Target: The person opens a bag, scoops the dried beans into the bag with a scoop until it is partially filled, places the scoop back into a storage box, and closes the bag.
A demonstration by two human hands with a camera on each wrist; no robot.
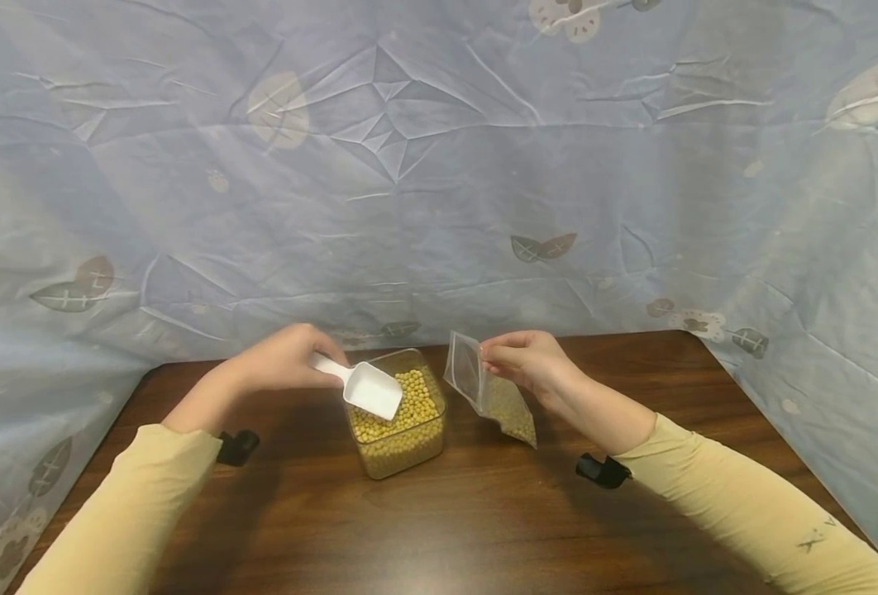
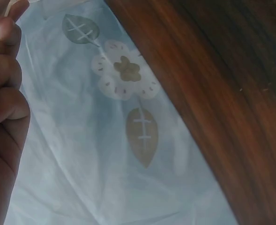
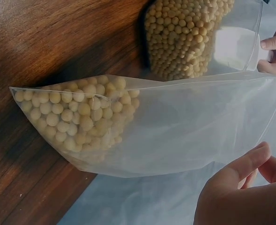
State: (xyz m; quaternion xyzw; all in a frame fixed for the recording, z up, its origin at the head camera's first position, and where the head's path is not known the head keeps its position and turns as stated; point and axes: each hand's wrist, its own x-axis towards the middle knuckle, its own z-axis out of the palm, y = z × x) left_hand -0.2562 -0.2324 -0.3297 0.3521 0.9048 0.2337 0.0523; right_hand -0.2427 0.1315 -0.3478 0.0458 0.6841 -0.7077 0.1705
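Note:
My left hand [image 1: 290, 359] grips the handle of a white scoop [image 1: 374, 390], held over a clear square container [image 1: 405, 461] of yellow soybeans [image 1: 412, 405]. The scoop's bowl looks bare in the head view. In the left wrist view only the curled fingers [image 2: 6, 75] show at the left edge. My right hand [image 1: 532, 364] pinches the top edge of a clear plastic bag [image 1: 467, 370] beside the container. The bag's mouth is spread, and soybeans [image 3: 77, 112] fill its lower end, as the right wrist view shows.
Everything is over a dark brown wooden table [image 1: 439, 529]. A pale blue cloth [image 1: 439, 207] with leaf and flower prints hangs behind it and at the sides. Black straps [image 1: 603, 471] are on both wrists, below yellow sleeves.

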